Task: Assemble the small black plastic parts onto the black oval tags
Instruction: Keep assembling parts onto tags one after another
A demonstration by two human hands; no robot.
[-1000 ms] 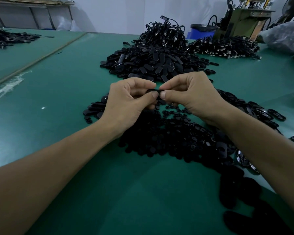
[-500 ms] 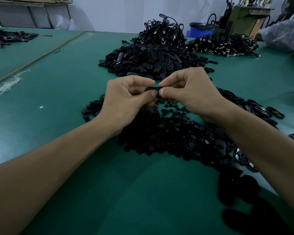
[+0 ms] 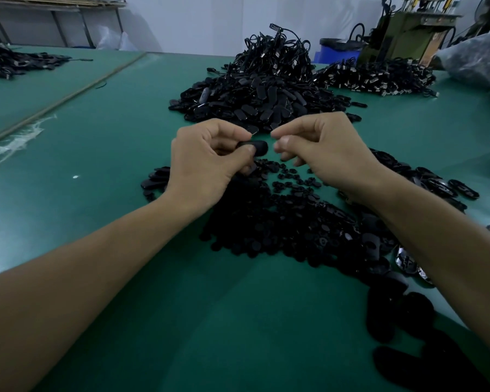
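Left hand grip pinches tag, mid-air over parts pile on surface. Right hand just right, apart; grip narrow, contents cannot tell. Risk: shallow pinch slips, tag drops into pile.

The black oval plastic tag looks smooth and matt. The heap of small black plastic parts is dull too. The black oval shells at the right shine glossy. The green table covering is matt and even, with pale scuffed streaks at its left.
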